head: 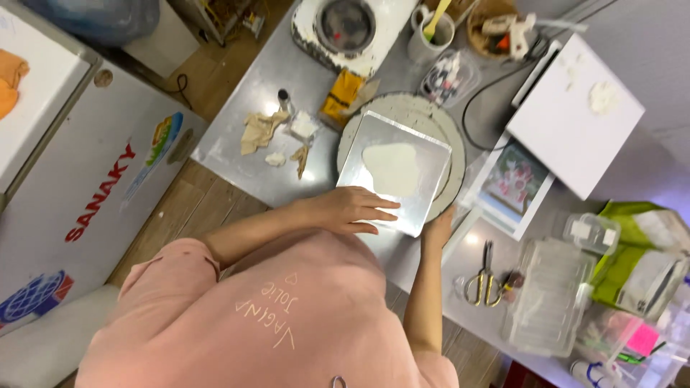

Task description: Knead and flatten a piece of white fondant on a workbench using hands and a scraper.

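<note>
White soft dough [392, 169] lies flat on a square metal tray [431, 154], just beyond the left hand [352, 210], which rests open on the tray's near edge. The right hand [436, 228] touches the round turntable [456, 154] rim (grip unclear). Dough probably tears easily; better to hold the stiff, light tray.

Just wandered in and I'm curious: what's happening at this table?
A person in a pink shirt stands at a metal table. Their left hand lies flat on the near corner of a square silvery board, which sits on a round turntable. A flat white slab of something soft, like clay or dough, lies on the board. The right hand rests at the turntable's edge. Scissors lie unused nearby.
</note>
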